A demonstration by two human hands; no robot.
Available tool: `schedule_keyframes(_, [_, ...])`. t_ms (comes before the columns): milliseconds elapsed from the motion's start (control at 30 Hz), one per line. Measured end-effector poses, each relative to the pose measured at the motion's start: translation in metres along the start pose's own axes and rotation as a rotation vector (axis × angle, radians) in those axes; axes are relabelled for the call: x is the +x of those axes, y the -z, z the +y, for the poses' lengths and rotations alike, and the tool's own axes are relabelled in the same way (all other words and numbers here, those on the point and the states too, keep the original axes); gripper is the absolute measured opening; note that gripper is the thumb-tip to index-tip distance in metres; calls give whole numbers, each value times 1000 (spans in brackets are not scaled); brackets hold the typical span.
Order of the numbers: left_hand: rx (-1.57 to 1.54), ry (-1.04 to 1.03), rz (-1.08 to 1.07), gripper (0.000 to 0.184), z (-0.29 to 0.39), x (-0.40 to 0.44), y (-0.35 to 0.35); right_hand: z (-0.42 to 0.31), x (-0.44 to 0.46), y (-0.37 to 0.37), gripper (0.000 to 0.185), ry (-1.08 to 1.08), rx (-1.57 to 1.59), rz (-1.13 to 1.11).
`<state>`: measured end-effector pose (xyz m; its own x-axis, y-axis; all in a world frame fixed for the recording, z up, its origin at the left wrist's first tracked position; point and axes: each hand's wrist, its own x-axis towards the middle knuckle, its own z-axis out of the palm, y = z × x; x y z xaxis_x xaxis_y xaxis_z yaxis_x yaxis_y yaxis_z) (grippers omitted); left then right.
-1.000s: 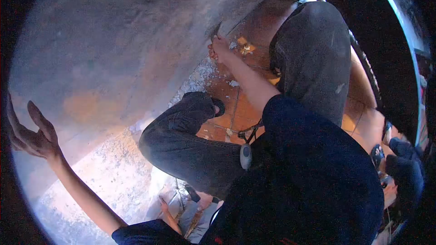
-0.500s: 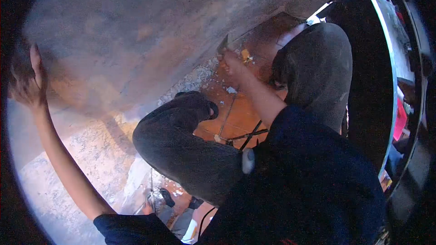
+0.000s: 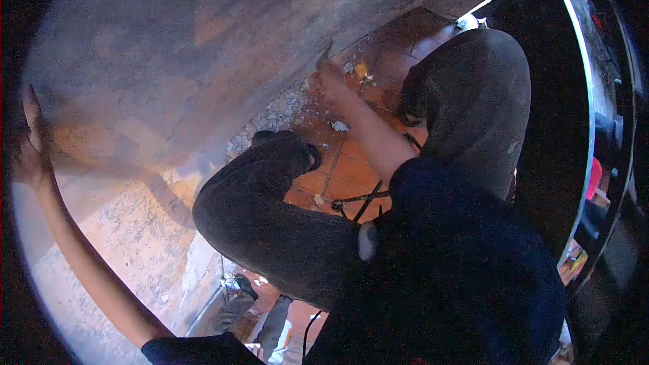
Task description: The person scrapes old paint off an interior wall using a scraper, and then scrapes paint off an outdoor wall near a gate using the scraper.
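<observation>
My left hand (image 3: 30,145) rests against the wall (image 3: 169,34) at the far left, its fingers stretched out and holding nothing. Partly in shadow, some of those fingers are hard to make out. My right hand (image 3: 328,81) is closed around a small scraper whose thin blade (image 3: 328,51) points up at the wall's foot. Its handle is hidden in my fist. Whitish plaster chips (image 3: 277,113) lie along the bottom of the wall beside that hand. A yellow scrap (image 3: 362,69) lies on the floor just right of it.
Orange floor tiles (image 3: 345,165) show between my bent legs in dark trousers (image 3: 263,223). Black straps (image 3: 362,201) cross the tiles. A dark panel (image 3: 544,115) stands close on the right, with a bright gap beyond. A dark shoe (image 3: 245,286) appears at the bottom.
My right hand and the scraper have shifted slightly left and up along the wall's foot. My left hand appears lower and farther left, and the whole view has moved a little.
</observation>
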<state>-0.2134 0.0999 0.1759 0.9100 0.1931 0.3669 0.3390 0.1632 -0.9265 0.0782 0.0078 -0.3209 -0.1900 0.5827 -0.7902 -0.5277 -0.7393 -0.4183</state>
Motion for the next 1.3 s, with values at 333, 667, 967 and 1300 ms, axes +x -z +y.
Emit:
schedule_keyframes(333, [437,373,-947,95,25,13,36,33,78,41,26,-26,124,-99])
schedule_keyframes(667, [65,1,-208,98,6,27,13,21,42,34,22,-51,139,-184])
schedule_keyframes(967, [-94,82,7,89,18,34,25,20,40,8,40,158,-385,91])
schedule_keyframes(1300, [321,714,-1091,86,63,116,66,15,90,9,28,199,-320,142])
